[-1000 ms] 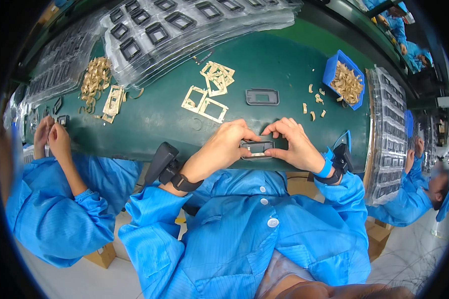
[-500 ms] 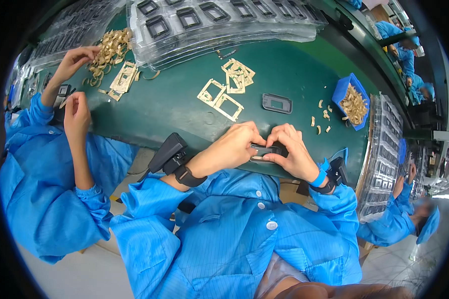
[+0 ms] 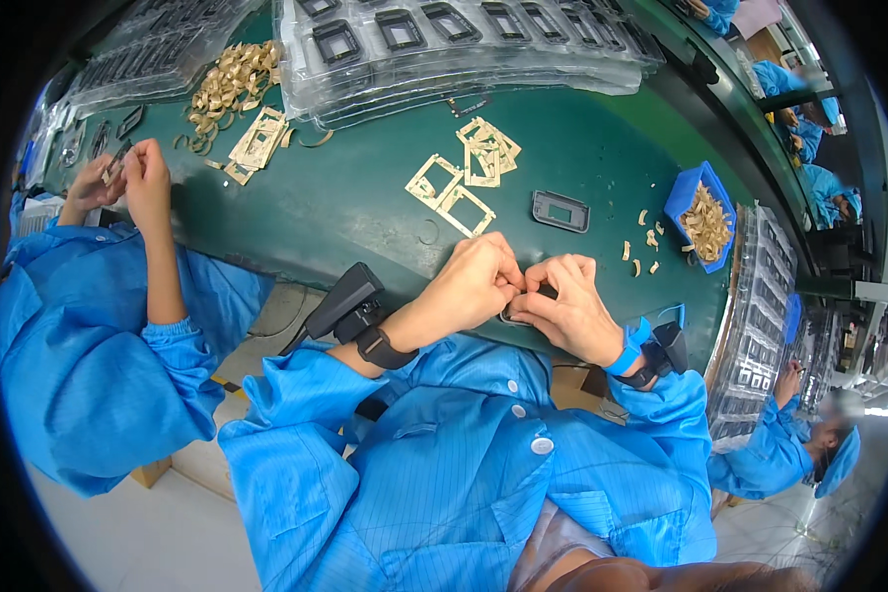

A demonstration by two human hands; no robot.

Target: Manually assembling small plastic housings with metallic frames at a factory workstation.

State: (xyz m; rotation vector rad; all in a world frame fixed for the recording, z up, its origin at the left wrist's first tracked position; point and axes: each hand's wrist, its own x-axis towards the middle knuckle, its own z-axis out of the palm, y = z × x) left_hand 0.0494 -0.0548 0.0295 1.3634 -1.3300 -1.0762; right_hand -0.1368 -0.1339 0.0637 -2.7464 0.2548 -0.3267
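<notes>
Close to the near edge of the bench, my left hand (image 3: pixel 480 280) and my right hand (image 3: pixel 568 308) meet over a small dark plastic housing (image 3: pixel 509 317). Both hands are closed on it, thumbs and fingertips pinched together, and they cover most of it. Whether a smaller piece sits between the fingertips I cannot tell. Just beyond my hands lies a second dark rectangular housing (image 3: pixel 560 223) with a window in it. To its left are cream cut-out frame sheets (image 3: pixel 434 181), some overlapping in a loose pile (image 3: pixel 485 154).
A blue bin (image 3: pixel 683 189) of small curved cream pieces stands at right, with several pieces (image 3: pixel 653 239) spilled beside it. Clear trays (image 3: pixel 405 84) of dark frames are stacked at the back; more trays (image 3: pixel 755 326) stand right. A co-worker's hands (image 3: pixel 133 187) work at left near a cream scrap heap (image 3: pixel 229 89).
My fingers have drawn closer together over the housing, hiding more of it. The co-worker's far hand has left the scrap heap and joined the other hand. The whole view has shifted slightly.
</notes>
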